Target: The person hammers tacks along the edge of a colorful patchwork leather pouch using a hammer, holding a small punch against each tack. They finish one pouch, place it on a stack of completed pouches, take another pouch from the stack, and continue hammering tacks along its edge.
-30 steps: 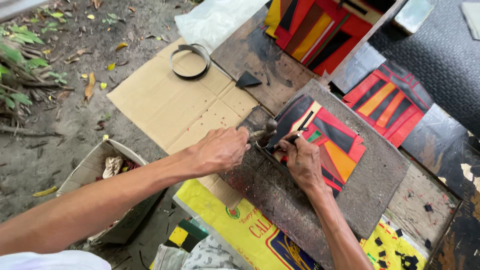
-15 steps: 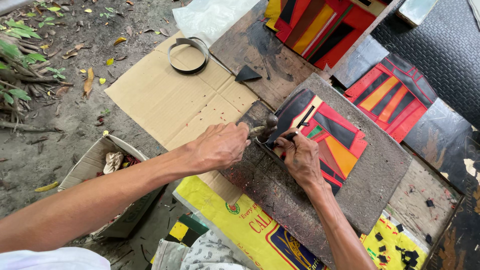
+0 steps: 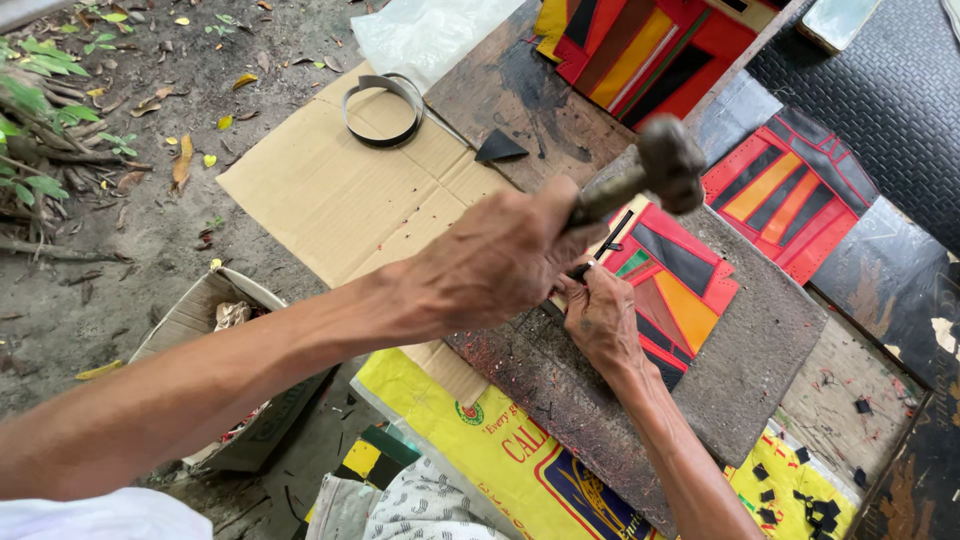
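Two hands work over a dark worn board (image 3: 740, 370) lying across the wooden bench. On its upper middle lies a patchwork piece (image 3: 680, 290) of red, orange and black strips. The left hand (image 3: 500, 260) is closed around a hammer (image 3: 650, 175), its head raised above the piece. The right hand (image 3: 600, 320) pinches a thin metal punch (image 3: 600, 250) at the piece's left edge.

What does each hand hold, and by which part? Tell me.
The left hand holds a hammer by its handle. The right hand holds a thin dark tool by its lower end on the colourful patchwork piece.
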Demonstrator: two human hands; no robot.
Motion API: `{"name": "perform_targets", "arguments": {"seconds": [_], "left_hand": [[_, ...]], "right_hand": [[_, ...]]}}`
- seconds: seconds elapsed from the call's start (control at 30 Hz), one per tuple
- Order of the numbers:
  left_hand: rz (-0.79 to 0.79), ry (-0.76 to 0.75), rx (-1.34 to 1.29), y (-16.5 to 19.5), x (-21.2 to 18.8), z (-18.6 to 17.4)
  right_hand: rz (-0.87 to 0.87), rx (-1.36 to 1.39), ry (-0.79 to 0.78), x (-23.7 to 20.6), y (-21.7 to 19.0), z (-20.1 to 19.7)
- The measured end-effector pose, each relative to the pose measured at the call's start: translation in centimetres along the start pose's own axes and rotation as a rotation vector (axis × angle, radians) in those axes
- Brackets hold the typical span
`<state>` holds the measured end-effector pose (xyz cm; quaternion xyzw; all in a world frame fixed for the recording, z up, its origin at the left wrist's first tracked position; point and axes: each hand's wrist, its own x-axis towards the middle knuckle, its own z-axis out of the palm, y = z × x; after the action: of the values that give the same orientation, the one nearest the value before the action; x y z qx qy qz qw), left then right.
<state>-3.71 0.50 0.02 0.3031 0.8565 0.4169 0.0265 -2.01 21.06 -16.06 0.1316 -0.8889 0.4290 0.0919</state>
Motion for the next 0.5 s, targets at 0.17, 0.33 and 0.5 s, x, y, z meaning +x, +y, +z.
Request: {"name": "perform_targets", "arguments": {"seconds": [0.17,0.33,0.5], "left_hand": [[-0.100,-0.202,0.235,0.5,0.2,-0.2],[0.081,0.002,-0.007,0.7,0.5,-0.3],[-0.084,-0.272,0.367,1.7,0.1,-0.6]], "right_hand": [[-0.007,-0.079,-0.014,0.1,0.1,0.2],[-0.090,0.005,0.028,-0.2,-0.5,-0.2],[-0.082,0.000,0.047,-0.3,-0.8,-0.6]]}}
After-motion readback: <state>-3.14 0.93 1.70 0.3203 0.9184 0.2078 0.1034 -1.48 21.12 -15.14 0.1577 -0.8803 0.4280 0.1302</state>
